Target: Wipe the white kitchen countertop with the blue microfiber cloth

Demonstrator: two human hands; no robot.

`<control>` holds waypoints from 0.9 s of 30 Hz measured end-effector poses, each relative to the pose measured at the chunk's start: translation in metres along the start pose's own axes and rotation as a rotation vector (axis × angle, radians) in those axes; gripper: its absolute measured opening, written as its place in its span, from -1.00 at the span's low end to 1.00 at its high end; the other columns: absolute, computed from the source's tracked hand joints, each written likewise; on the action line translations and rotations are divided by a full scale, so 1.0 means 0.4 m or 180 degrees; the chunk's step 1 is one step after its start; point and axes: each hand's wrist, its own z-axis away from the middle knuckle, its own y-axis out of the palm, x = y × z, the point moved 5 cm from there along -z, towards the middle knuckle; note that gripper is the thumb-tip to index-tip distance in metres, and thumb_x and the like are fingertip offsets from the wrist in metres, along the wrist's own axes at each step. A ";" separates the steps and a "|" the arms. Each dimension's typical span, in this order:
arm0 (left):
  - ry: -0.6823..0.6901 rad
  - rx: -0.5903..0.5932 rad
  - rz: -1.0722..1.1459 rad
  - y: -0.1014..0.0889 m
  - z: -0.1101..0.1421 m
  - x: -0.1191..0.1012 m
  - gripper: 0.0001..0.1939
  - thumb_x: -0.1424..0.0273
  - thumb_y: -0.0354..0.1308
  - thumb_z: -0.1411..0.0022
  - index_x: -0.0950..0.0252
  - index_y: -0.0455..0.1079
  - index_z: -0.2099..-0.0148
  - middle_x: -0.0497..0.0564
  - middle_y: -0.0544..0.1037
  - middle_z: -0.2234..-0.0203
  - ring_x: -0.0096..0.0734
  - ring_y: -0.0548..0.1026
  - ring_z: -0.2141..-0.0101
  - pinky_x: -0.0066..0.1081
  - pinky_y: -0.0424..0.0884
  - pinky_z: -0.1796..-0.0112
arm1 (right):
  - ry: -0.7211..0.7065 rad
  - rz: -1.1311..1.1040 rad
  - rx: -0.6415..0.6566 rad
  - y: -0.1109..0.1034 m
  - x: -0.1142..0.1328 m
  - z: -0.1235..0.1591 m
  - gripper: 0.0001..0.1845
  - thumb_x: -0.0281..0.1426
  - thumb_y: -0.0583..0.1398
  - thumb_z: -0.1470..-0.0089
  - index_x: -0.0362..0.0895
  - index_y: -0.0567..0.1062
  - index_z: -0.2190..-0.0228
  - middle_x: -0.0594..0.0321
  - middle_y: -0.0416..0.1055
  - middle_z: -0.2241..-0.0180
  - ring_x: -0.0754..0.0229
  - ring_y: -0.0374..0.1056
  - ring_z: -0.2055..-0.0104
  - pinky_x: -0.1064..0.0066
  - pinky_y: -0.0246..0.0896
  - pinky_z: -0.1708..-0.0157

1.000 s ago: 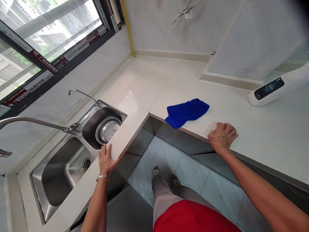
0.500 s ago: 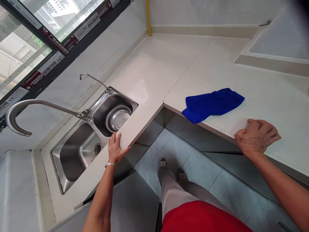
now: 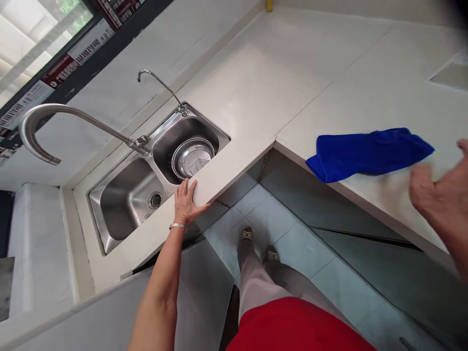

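Note:
My left hand (image 3: pixel 186 204) rests on the pale countertop (image 3: pixel 252 126) at the front edge of the sink (image 3: pixel 120 200). Its fingers are spread flat and its thumb reaches over the counter's edge. At the right side of the view, my right hand (image 3: pixel 440 195) is raised over the counter, somewhat blurred, with thumb and fingers apart and nothing in it. Just left of it lies a folded blue cloth (image 3: pixel 369 153), one corner at the counter's front edge. A round metal colander (image 3: pixel 193 157) sits in the farther sink basin.
A tall curved faucet (image 3: pixel 73 109) and a thinner tap (image 3: pixel 157 80) rise behind the sink. Grey cabinet fronts (image 3: pixel 329 204) run below the counter. An open grey cabinet door (image 3: pixel 204 292) stands beside my legs, above the tiled floor (image 3: pixel 292 234).
My right hand has lifted and opened from a loosely curled pose on the counter. The view has turned, shifting the sink and cloth rightward. My left hand stays at the sink's edge.

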 end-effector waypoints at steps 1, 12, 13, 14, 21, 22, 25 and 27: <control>-0.0006 -0.0009 0.0008 0.000 0.001 0.000 0.01 -0.08 0.32 0.01 0.23 0.09 -0.38 0.27 0.07 -0.39 0.10 0.05 -0.36 0.09 -0.11 -0.35 | 0.0022 -0.0041 0.0302 0.027 0.039 -0.018 -0.10 -0.32 0.14 0.03 -0.22 -0.04 -0.30 -0.25 0.01 -0.28 -0.26 -0.08 -0.33 -0.23 -0.09 -0.17; -0.0015 0.0031 0.0028 0.000 0.005 -0.001 0.03 -0.08 0.33 0.03 0.22 0.07 -0.38 0.27 0.07 -0.39 0.08 0.04 -0.36 0.11 -0.13 -0.36 | 0.0635 0.0274 0.0699 0.152 0.128 0.004 -0.07 -0.35 0.14 0.18 -0.26 0.13 -0.27 -0.32 -0.09 -0.27 -0.50 -0.34 -0.36 -0.49 -0.46 -0.15; -0.0021 0.0034 0.0023 0.001 0.005 -0.001 0.03 -0.08 0.33 0.03 0.22 0.08 -0.38 0.27 0.07 -0.39 0.08 0.04 -0.36 0.11 -0.12 -0.36 | 0.0588 0.0265 0.0647 0.151 0.124 0.002 -0.09 -0.34 0.14 0.17 -0.25 0.14 -0.26 -0.33 -0.07 -0.26 -0.51 -0.33 -0.36 -0.51 -0.44 -0.14; -0.0030 0.0046 0.0018 0.001 0.005 0.000 0.03 -0.08 0.34 0.03 0.22 0.08 -0.38 0.27 0.06 -0.39 0.09 0.04 -0.36 0.12 -0.11 -0.35 | 0.0542 0.0241 0.0584 0.150 0.123 0.002 -0.12 -0.32 0.15 0.15 -0.23 0.17 -0.24 -0.32 -0.05 -0.26 -0.51 -0.31 -0.35 -0.52 -0.42 -0.13; -0.0029 0.0075 0.0012 -0.002 0.008 -0.001 0.03 -0.06 0.34 0.03 0.22 0.07 -0.38 0.29 0.07 -0.39 0.12 0.04 -0.36 0.13 -0.11 -0.35 | 0.0392 0.0049 0.0230 0.135 0.142 0.023 -0.26 0.02 0.04 -0.05 -0.10 0.28 -0.17 -0.21 0.04 -0.27 -0.42 -0.24 -0.36 -0.46 -0.40 -0.21; -0.0034 0.0069 0.0015 -0.003 0.009 -0.001 0.03 -0.06 0.35 0.03 0.22 0.08 -0.38 0.29 0.07 -0.38 0.12 0.04 -0.36 0.13 -0.11 -0.35 | 0.0379 0.0054 0.0181 0.134 0.144 0.024 -0.27 0.04 0.03 -0.05 -0.09 0.31 -0.14 -0.21 0.07 -0.26 -0.42 -0.21 -0.36 -0.46 -0.37 -0.21; -0.0056 0.0070 0.0051 -0.006 0.010 -0.002 0.04 -0.06 0.35 0.04 0.23 0.08 -0.38 0.30 0.07 -0.38 0.13 0.05 -0.36 0.15 -0.09 -0.35 | 0.0326 0.0069 -0.0096 0.128 0.148 0.027 -0.34 0.06 0.03 -0.04 -0.05 0.37 -0.05 -0.20 0.20 -0.21 -0.39 -0.08 -0.34 -0.43 -0.26 -0.21; -0.0064 0.0078 0.0111 -0.007 0.011 -0.003 0.04 -0.06 0.35 0.05 0.23 0.08 -0.38 0.30 0.07 -0.38 0.15 0.05 -0.36 0.16 -0.08 -0.35 | 0.0286 0.0080 -0.0268 0.125 0.150 0.029 -0.40 0.06 0.03 -0.04 -0.03 0.41 0.02 -0.16 0.26 -0.17 -0.37 0.00 -0.32 -0.39 -0.18 -0.21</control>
